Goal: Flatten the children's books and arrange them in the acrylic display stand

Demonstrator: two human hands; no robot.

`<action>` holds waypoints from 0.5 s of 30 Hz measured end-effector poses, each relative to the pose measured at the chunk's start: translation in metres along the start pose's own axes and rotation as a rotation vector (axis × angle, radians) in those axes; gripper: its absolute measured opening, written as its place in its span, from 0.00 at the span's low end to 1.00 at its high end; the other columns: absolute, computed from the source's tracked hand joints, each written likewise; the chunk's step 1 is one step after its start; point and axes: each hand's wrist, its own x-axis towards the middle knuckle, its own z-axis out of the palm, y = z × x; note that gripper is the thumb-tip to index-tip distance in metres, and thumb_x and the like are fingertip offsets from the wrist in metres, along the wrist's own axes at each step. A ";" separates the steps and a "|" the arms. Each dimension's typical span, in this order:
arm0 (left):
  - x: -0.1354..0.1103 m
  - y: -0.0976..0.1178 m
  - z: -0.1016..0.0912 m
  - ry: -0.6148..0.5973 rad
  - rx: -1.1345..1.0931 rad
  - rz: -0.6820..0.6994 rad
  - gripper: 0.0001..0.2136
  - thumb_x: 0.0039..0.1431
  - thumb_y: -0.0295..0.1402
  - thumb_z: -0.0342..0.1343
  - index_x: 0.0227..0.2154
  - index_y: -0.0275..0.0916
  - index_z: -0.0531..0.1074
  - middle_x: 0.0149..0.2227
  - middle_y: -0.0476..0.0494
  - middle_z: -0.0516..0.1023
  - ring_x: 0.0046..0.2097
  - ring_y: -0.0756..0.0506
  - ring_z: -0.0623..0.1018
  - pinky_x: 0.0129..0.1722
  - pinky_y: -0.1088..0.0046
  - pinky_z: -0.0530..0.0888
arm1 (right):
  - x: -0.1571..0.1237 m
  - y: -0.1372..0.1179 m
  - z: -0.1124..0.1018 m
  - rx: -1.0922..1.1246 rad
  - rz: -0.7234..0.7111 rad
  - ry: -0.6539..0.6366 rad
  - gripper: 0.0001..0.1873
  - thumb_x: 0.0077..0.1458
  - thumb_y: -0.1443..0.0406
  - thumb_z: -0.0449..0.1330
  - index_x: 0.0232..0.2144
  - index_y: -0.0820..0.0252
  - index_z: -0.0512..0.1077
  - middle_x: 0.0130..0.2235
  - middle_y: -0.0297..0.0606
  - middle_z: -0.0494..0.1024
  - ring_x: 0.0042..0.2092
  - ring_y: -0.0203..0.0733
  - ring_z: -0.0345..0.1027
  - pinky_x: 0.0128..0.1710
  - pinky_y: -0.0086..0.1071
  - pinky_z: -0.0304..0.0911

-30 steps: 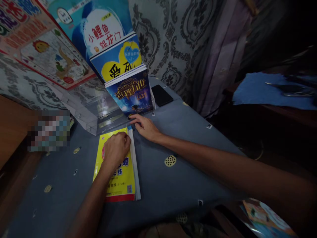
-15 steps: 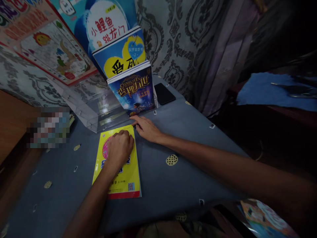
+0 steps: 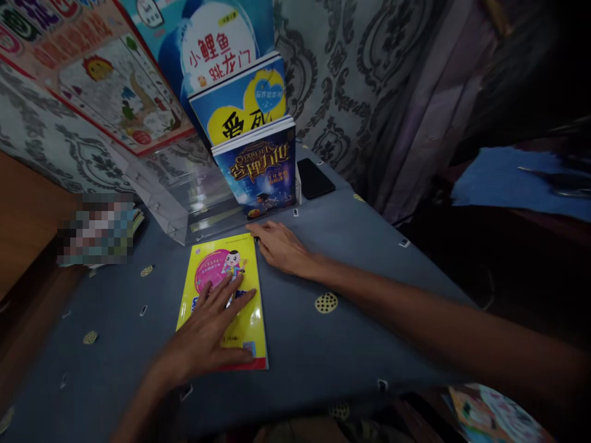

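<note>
A yellow workbook (image 3: 213,271) lies flat on the blue-grey tablecloth (image 3: 314,344), closed, cover up. My left hand (image 3: 207,329) rests open on its lower half, fingers spread flat. My right hand (image 3: 277,246) lies on the cloth just beyond the book's top right corner, fingers stretched out and holding nothing. Right behind that hand a dark blue storybook (image 3: 258,169) stands upright in a clear acrylic stand (image 3: 184,203).
More books stand behind in the stand: a blue-and-yellow one (image 3: 240,101) and a blue-and-white one (image 3: 207,43). A black phone (image 3: 316,178) lies at the back by the patterned curtain (image 3: 337,80). A colourful poster (image 3: 83,74) leans at the left. The table edge drops off on the right.
My left hand slid down the yellow book and opened from a fist to flat fingers. The book's cover now lies fully shut. My right hand has hardly moved.
</note>
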 end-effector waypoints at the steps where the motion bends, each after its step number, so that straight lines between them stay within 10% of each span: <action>1: -0.007 0.002 0.005 0.022 0.005 -0.011 0.39 0.64 0.57 0.52 0.73 0.51 0.47 0.75 0.36 0.48 0.74 0.31 0.53 0.68 0.39 0.58 | 0.000 0.000 0.000 -0.003 0.000 -0.007 0.24 0.63 0.74 0.49 0.60 0.62 0.66 0.50 0.49 0.78 0.54 0.51 0.68 0.52 0.42 0.61; 15: -0.015 0.001 0.028 0.178 0.052 0.025 0.41 0.61 0.58 0.55 0.72 0.49 0.50 0.72 0.35 0.56 0.72 0.27 0.56 0.67 0.32 0.52 | 0.013 0.006 0.008 0.014 -0.063 -0.031 0.26 0.64 0.73 0.51 0.64 0.59 0.64 0.55 0.48 0.77 0.57 0.51 0.66 0.56 0.45 0.60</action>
